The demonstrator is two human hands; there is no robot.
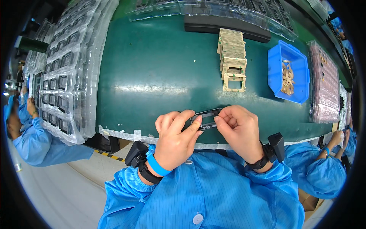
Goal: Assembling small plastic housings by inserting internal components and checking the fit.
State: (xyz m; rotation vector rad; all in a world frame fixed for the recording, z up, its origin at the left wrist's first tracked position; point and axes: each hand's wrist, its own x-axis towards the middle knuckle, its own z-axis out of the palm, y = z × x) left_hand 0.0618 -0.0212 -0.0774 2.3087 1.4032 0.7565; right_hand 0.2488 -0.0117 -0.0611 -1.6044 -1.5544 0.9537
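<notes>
Over the near edge of the green table, a small black rectangular frame-like part (207, 120) is held between both hands. My left hand (177, 131) is closed on its left end, with the thumb across the top face. At the other end, my right hand (240, 128) pinches the right edge between thumb and curled fingers. Whether a thin piece also sits in the right fingertips is too small to tell. Beyond the hands stands a row of stacked tan rectangular frames (232, 53). To its right is a blue bin (273, 72) with tan strips (287, 78) inside.
Stacked clear trays with black parts (61, 76) line the left side. More trays (213, 8) and a long black block (225, 27) lie at the far edge. Pinkish trays (324, 84) stand at the right. Co-workers in blue sit at left (42, 141) and right (318, 168).
</notes>
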